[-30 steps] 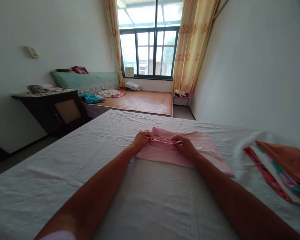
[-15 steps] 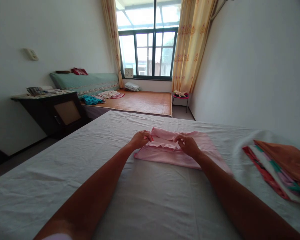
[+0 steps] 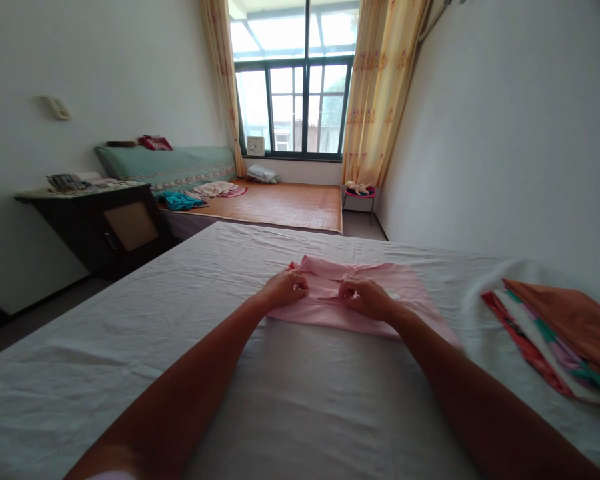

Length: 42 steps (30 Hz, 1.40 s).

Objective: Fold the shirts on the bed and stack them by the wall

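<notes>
Pink garment [image 3: 380, 293] lies flat near the middle of the white bed [image 3: 180, 320], partly folded, its far edge doubled toward the person. Going from the left: a dark cabinet [image 3: 105, 227] stands beside the bed, with a green-cushioned couch [image 3: 180, 167] and a woven mat [image 3: 290, 203] beyond it, under the window [image 3: 295, 100].

The left hand [image 3: 286, 288] rests on the garment's left end, fingers curled and pinched on a fold of the cloth there. The right hand [image 3: 363, 297] sits just beside it, toward the garment's middle, fingers also closed on the pink cloth. Both hands are low, knuckles up, so how much cloth each pinch holds cannot be told. The garment's right part spreads out flat past the right hand, toward a stack of folded clothes [image 3: 555, 333], orange on top, at the bed's right edge and well apart from the pink one.

By my reading the step in hand is a fold along the garment's length: the two hands grip one edge between them. The next move would call for both pinches to keep hold evenly and carry the edge together, so that the layer lands square on the part beneath and no crease is trapped; then a flat palm to smooth it.
</notes>
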### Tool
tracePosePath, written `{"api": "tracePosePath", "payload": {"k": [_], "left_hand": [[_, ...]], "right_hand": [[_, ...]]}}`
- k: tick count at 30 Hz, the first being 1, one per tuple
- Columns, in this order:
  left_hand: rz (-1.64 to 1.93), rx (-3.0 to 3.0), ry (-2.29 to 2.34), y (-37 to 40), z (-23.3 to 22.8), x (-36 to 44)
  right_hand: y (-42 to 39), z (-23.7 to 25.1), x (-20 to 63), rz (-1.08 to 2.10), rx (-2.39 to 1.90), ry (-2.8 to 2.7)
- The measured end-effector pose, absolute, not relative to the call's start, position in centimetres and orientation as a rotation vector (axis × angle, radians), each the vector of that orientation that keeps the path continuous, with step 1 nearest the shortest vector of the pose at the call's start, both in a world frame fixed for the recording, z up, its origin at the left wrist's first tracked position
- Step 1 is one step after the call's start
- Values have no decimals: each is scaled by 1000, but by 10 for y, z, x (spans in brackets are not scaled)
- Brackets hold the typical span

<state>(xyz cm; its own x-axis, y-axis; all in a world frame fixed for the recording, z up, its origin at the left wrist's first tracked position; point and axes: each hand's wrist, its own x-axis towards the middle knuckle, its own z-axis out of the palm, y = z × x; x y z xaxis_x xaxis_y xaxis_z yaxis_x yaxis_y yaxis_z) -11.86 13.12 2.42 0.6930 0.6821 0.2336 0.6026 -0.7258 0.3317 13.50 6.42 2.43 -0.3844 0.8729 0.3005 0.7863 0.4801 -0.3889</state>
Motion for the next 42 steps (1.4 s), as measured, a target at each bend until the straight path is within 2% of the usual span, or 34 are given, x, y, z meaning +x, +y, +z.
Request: {"api": "tracePosePath", "payload": {"k": [6,12,17,21,24,29,36,42], "left_hand": [[471,2684,989,121,23,-108],[511,2663,1039,129,29,-116],[531,2649,1316,143,51,-117],[470,2478,1635,162,58,-106],[471,2391,1666,177,53,-96],[665,2178,1560,187,40,-81],[873,1893,1366,172,63,-65],[975,1109,920,125,78,-84]], "right_hand": [[62,24,130,263,-1507,-2411],[83,36,186,150,-1834,-2261],[117,49,242,7,-2190,-1990],[130,41,273,-41,-2307,-1944],[132,25,285,-74,-2327,-1966],[136,9,292,-81,-2369,-1997],[125,36,299,-117,-2299,-2075],[76,47,319,-25,-1847,-2006]]}}
